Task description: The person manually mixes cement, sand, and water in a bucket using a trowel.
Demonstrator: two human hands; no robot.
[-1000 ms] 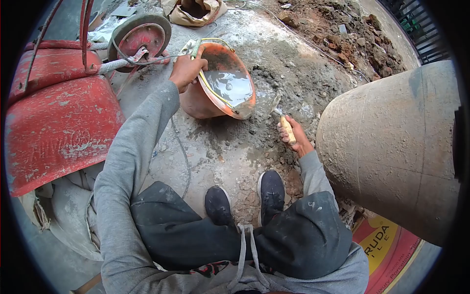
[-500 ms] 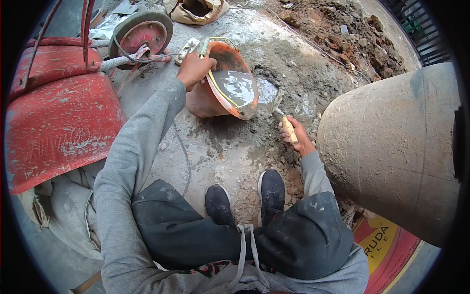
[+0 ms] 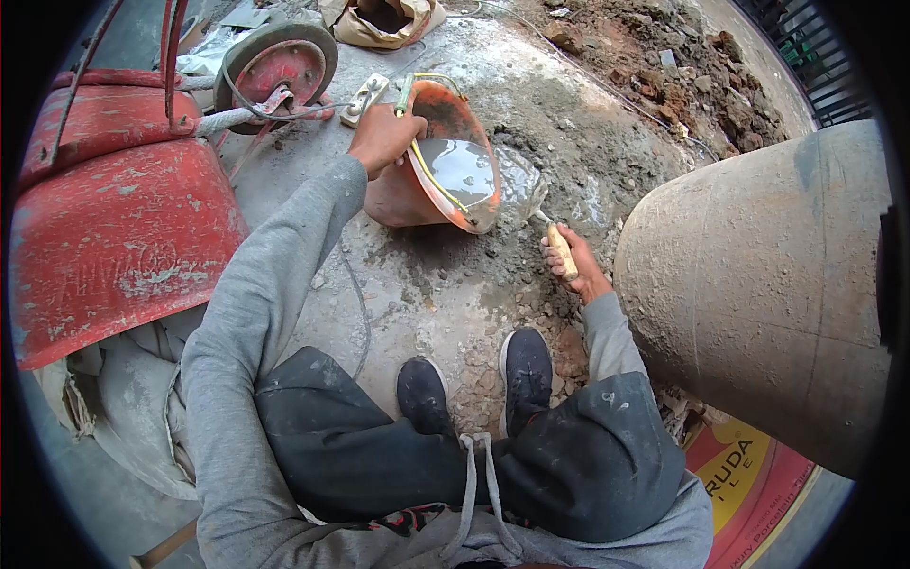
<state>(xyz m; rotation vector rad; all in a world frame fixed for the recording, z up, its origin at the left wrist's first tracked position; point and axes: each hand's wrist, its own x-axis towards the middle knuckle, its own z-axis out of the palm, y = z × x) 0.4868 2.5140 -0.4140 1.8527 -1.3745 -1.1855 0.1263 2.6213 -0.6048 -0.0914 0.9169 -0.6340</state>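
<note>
An orange bucket [image 3: 403,207] is tilted toward the right, with greyish water [image 3: 455,166] in it running over its lip. My left hand [image 3: 384,139] is closed on the bucket's rim near the greenish grip of its yellow handle. The water flows onto a mound of wet grey mortar [image 3: 569,156] on the ground. In my right hand [image 3: 581,267] is a trowel [image 3: 557,243], its pale wooden handle wrapped by my fingers. The trowel's mortar-smeared blade stands at the edge of the poured water, right of the bucket.
A red wheelbarrow [image 3: 123,228] lies at the left, its wheel [image 3: 284,76] up near a socket strip [image 3: 364,100]. A large grey drum [image 3: 758,275] stands close on my right. Behind are an opened paper bag [image 3: 389,33], a cable [image 3: 588,71] and rubble [image 3: 692,76].
The bucket and my left hand have shifted slightly to the right. More water has spread from the lip toward the trowel. My right hand has hardly moved.
</note>
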